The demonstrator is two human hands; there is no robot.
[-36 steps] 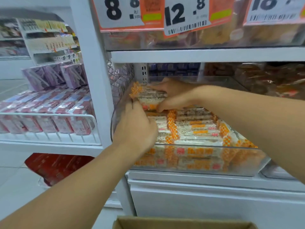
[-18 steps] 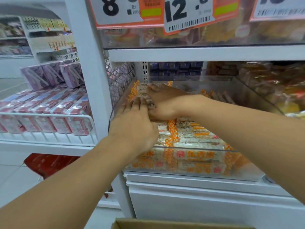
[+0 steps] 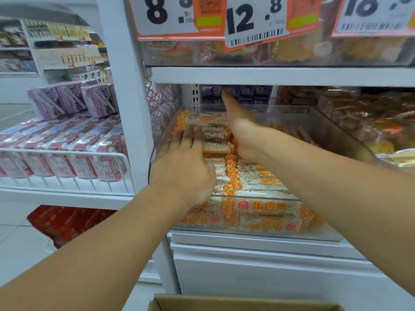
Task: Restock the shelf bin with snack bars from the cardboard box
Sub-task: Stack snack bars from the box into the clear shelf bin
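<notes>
Two hands inside the clear plastic shelf bin [image 3: 332, 236], both over the left column of snack bars [image 3: 267, 207]. Left hand [image 3: 186, 167] palm down, fingers straight and spread, fingertips [image 3: 187, 135] pressing on the near edge of the topmost snack bar [image 3: 202, 120] at the back of the stack; nothing grasped. Right hand [image 3: 241, 131] just right of it, turned on edge with the thumb side up, fingers stretched toward the back of the bin and blurred, heel against the bars between the two columns; released, flat, holding nothing. More bars stacked in rows below and to the right of both hands, clear wrappers with orange-and-white checked ends, some with orange lettering facing the front wall of the bin. Beyond the right fingertips, dark blue packets [image 3: 242, 93] at the back of the shelf. Well below the wrists, at the bottom edge of the view, the open rim of the cardboard box [image 3: 244, 303]; contents out of sight. Above the hands, large price tags [image 3: 253, 21] reading 8, 12 and 18 with orange labels. Left of the left hand, past the white upright [image 3: 125, 108], pink cartons [image 3: 67, 153] behind a white wire rail and purple cartons [image 3: 74, 99] behind them. Right of the right forearm, a neighbouring bin of brown wrapped snacks [image 3: 370, 122].
</notes>
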